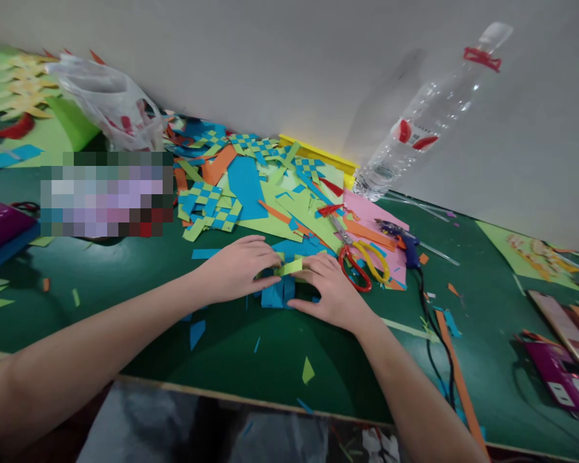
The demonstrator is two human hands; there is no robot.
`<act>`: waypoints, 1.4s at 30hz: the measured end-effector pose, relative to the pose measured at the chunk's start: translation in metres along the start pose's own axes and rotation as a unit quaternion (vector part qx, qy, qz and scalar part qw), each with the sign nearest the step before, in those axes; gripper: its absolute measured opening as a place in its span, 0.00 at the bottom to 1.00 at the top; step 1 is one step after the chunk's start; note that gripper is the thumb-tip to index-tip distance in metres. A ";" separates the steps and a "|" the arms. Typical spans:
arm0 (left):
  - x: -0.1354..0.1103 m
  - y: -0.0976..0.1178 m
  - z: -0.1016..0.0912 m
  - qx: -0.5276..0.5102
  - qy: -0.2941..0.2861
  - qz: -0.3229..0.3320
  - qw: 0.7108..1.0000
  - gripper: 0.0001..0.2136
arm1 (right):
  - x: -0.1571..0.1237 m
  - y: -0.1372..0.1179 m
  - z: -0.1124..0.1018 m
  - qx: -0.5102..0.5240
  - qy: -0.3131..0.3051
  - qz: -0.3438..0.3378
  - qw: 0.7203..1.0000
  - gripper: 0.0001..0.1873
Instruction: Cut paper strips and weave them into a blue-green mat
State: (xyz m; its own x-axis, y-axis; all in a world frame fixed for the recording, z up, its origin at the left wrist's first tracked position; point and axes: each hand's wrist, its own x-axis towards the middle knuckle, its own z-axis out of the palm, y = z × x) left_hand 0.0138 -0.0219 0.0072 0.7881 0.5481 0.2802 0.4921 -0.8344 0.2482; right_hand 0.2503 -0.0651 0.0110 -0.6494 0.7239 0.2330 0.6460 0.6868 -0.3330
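Observation:
My left hand [244, 269] pinches a light-green paper strip [291, 267] from the left, with thumb and fingers close together. My right hand [330, 289] curls round the other side of the same small piece. Its fingertips are by the green strip, and its thumb rests at the edge of the blue paper strips [276, 296]. Green and blue strips cross between the hands, low over the table; fingers partly hide how they interlace. Just beyond my right hand lie scissors [350, 247] with one red and one yellow handle.
Woven blue-green paper pieces [207, 204] and loose sheets pile up behind my hands. A blue glue gun [408, 247] with a black cord lies right. A plastic bottle [415, 128] leans against the wall. A phone [562, 325] sits far right, a plastic bag [110, 96] back left.

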 end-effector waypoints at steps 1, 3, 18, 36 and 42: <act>0.000 0.000 0.000 0.002 -0.001 0.001 1.000 0.13 | 0.000 0.000 0.000 0.002 -0.002 0.002 1.000 0.21; 0.000 0.000 -0.001 0.006 -0.001 0.003 1.000 0.13 | 0.001 0.000 0.001 0.005 -0.003 0.006 1.000 0.19; -0.001 -0.001 -0.001 0.018 -0.009 0.010 1.000 0.12 | 0.002 0.000 0.010 0.018 0.041 0.055 0.997 0.13; -0.002 0.000 -0.009 0.014 -0.029 0.043 0.999 0.09 | 0.001 -0.001 0.003 0.019 0.022 0.037 0.999 0.14; -0.003 -0.003 -0.007 0.019 -0.040 0.046 0.998 0.10 | 0.001 -0.002 0.003 0.039 0.019 0.053 0.998 0.19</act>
State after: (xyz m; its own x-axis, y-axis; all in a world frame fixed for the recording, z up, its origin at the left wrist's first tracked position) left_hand 0.0079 -0.0207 0.0118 0.8568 0.4637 0.2256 0.4283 -0.8835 0.1896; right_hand 0.2474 -0.0656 0.0090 -0.5625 0.7951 0.2266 0.6762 0.6002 -0.4273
